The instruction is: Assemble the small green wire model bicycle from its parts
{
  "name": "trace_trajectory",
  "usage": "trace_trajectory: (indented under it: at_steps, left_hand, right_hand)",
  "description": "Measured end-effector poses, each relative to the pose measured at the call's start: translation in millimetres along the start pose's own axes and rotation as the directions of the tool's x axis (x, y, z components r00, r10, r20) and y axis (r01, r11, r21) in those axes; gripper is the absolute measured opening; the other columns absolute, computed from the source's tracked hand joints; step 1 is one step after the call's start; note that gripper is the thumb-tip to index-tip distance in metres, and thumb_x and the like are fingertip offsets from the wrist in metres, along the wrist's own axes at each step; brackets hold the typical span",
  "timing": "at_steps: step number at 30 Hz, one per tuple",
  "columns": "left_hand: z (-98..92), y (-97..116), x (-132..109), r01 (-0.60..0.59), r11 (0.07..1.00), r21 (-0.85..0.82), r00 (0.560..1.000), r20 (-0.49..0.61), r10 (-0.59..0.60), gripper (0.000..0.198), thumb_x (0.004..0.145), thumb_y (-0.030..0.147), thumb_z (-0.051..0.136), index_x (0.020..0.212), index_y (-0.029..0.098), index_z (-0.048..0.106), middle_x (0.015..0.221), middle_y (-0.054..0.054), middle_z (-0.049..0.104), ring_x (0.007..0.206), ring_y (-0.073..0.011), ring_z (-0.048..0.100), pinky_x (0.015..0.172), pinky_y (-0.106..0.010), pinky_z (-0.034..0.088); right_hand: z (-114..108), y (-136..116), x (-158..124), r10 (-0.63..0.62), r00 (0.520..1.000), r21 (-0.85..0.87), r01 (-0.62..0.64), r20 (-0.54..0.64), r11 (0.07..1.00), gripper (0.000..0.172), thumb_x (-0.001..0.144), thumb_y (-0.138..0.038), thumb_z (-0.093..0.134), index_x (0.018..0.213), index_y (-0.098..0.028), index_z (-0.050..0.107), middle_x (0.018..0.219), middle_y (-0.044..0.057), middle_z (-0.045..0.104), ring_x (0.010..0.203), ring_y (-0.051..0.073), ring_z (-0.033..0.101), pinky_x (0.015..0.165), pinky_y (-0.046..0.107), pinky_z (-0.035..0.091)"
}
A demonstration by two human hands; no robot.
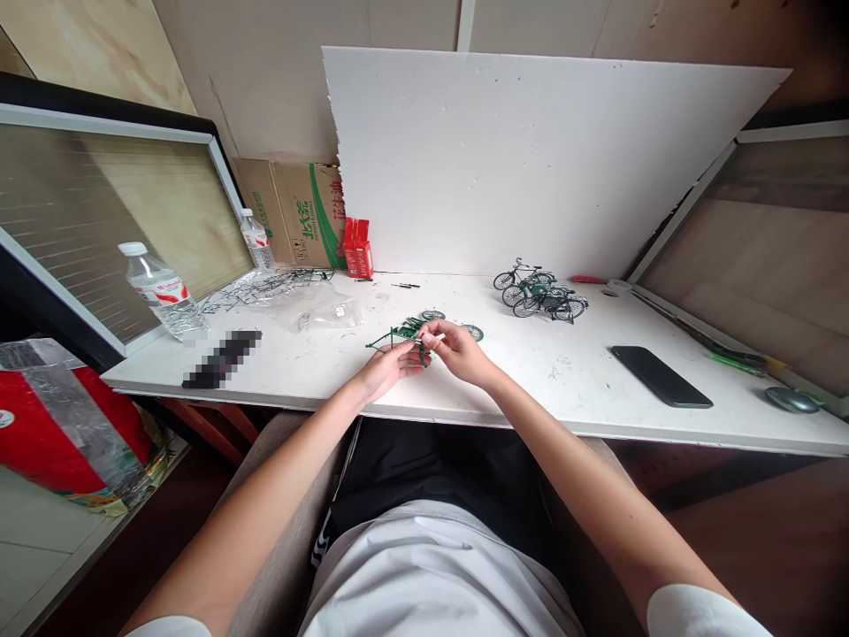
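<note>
A small green model bicycle frame [398,335] is held over the white table [531,380] near its front edge. My left hand [390,364] is closed on the frame from below and the left. My right hand [457,349] pinches a small part at the frame's right side; I cannot name the part. Two loose little wheels [472,332] lie just behind my hands. Further back on the right stand several finished green model bicycles [540,295] in a cluster.
A black phone [661,376] lies to the right. Two water bottles [163,292], a clear bag of metal parts [271,285], a red box [358,248] and a carton stand at the back left. A white foam board [531,159] leans against the wall behind.
</note>
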State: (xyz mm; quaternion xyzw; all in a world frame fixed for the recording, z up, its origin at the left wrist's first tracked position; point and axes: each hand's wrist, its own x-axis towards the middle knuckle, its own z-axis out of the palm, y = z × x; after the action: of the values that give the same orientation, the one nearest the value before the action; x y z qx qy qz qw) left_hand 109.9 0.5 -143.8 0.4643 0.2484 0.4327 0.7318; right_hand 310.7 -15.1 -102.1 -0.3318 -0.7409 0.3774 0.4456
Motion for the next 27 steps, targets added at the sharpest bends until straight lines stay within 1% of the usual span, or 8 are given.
trace_trajectory:
  at_steps: [5, 10, 15, 21, 27]
  left_hand:
    - [0.9, -3, -1, -0.039, 0.998, 0.041, 0.999, -0.002, 0.039, 0.042, 0.082, 0.048, 0.089, 0.104, 0.012, 0.081, 0.104, -0.015, 0.081, 0.106, -0.0283, 0.075, 0.103, -0.043, 0.054]
    - [3.4, -1, -3, -0.022, 0.999, 0.043, 0.999, 0.034, 0.021, 0.043, 0.084, 0.049, 0.087, 0.104, 0.012, 0.081, 0.101, -0.016, 0.082, 0.106, -0.0297, 0.077, 0.107, -0.045, 0.052]
    - [3.2, 0, -3, -0.031, 0.998, 0.047, 0.999, 0.032, 0.029, 0.043, 0.082, 0.050, 0.089, 0.099, 0.011, 0.080, 0.094, -0.014, 0.081, 0.097, -0.0277, 0.078, 0.102, -0.043, 0.055]
    - [2.0, -1, -2, -0.030, 0.998, 0.054, 1.000, 0.011, 0.029, 0.043, 0.080, 0.051, 0.090, 0.092, 0.012, 0.078, 0.089, -0.013, 0.080, 0.089, -0.0250, 0.076, 0.093, -0.039, 0.056]
    - [2.0, -1, -3, -0.024, 0.995, 0.093, 1.000, 0.005, 0.024, 0.049, 0.078, 0.058, 0.089, 0.094, 0.013, 0.076, 0.088, -0.013, 0.080, 0.089, -0.0267, 0.077, 0.091, -0.039, 0.056]
  right_hand:
    - [0, 1, 0, -0.008, 1.000, -0.016, 0.007, -0.011, 1.000, 0.041, 0.102, -0.062, 0.064, 0.106, -0.021, 0.066, 0.093, 0.004, 0.067, 0.077, 0.019, 0.067, 0.076, 0.035, 0.055]
    - [-3, 4, 0, -0.013, 1.000, -0.062, 0.012, -0.027, 0.998, 0.040, 0.103, -0.061, 0.064, 0.109, -0.021, 0.069, 0.098, 0.005, 0.070, 0.084, 0.019, 0.068, 0.076, 0.033, 0.053]
    - [-5, 6, 0, -0.023, 0.999, -0.107, 0.019, -0.039, 0.994, 0.041, 0.103, -0.060, 0.063, 0.109, -0.021, 0.072, 0.104, 0.007, 0.074, 0.094, 0.022, 0.068, 0.080, 0.033, 0.052]
    - [-5, 8, 0, -0.024, 0.999, -0.122, 0.018, -0.048, 0.992, 0.041, 0.103, -0.060, 0.065, 0.110, -0.020, 0.072, 0.106, 0.008, 0.075, 0.094, 0.022, 0.069, 0.080, 0.033, 0.052]
    - [-7, 10, 1, -0.004, 0.999, -0.097, 0.000, -0.047, 0.995, 0.043, 0.101, -0.060, 0.067, 0.115, -0.020, 0.076, 0.111, 0.009, 0.078, 0.100, 0.025, 0.071, 0.081, 0.036, 0.053]
